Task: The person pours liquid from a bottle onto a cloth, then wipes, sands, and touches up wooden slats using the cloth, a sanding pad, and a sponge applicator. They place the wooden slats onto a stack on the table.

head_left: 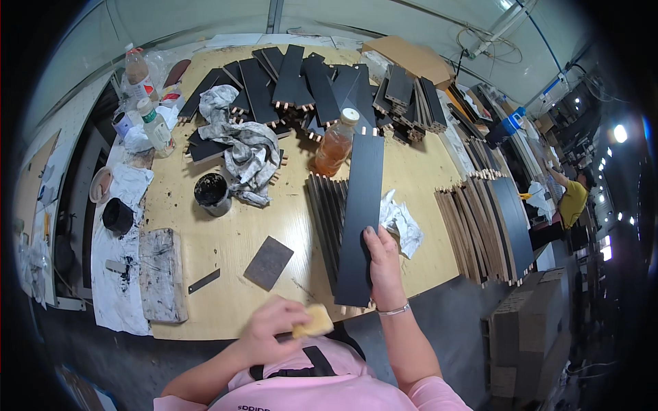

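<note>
My right hand [386,264] grips a long black wooden board [362,212] by its lower right edge, thumb on its face. Short pale dowels stick out of the board's ends. It is tilted up over a row of similar dark boards [325,219] on the table. In my left hand [271,329], slightly blurred, is a yellow sponge [313,321], held near the table's front edge and apart from the board. A dark flat sheet [269,263] that looks like sandpaper and a thin metal scraper [204,281] lie left of the board.
Several dark boards [288,82] are heaped at the back, beside stained rags [250,157] and a bottle of amber liquid [334,144]. A cup of black paint [212,194] stands at centre left. More boards [480,226] are stacked right. A person in yellow [574,202] works far right.
</note>
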`<state>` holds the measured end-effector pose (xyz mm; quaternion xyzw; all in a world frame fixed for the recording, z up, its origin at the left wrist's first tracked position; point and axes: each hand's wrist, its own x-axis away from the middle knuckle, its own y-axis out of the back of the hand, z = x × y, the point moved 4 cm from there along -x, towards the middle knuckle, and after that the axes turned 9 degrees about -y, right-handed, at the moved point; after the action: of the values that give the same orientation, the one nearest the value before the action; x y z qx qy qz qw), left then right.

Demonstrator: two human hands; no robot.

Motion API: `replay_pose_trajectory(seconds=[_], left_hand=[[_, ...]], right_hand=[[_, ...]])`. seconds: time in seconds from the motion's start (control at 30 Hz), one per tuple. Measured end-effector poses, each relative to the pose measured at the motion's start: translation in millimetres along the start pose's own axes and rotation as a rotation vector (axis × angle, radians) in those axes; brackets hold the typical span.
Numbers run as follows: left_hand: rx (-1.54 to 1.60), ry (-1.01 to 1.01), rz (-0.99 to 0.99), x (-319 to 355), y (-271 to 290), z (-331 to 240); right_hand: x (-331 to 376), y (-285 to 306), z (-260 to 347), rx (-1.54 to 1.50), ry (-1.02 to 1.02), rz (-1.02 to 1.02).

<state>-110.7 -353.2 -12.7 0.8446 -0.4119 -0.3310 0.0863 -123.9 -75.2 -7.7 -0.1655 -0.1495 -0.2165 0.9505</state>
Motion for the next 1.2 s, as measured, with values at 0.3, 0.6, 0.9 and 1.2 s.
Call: replay_pose_trajectory(seconds=[0.3,0.6,0.9,1.2], left_hand=[[0.891,0.354,-0.654,-1,26,22],[-0.032,-0.245,-0.168,-76,-3,-54],[-0.320,-0.199,-0.253,-102,37,-4],[-0.391,0.167,-0.685,-66,119,67]], right_hand=[[8,-21,-18,-0.699,-0.271,0.577],[5,-55,-64,-0.880,-0.541,0.764],[11,-44,-105,-0.617,-0.695,0.281],[29,-56,-67,-0.520,-0.494,0.478]])
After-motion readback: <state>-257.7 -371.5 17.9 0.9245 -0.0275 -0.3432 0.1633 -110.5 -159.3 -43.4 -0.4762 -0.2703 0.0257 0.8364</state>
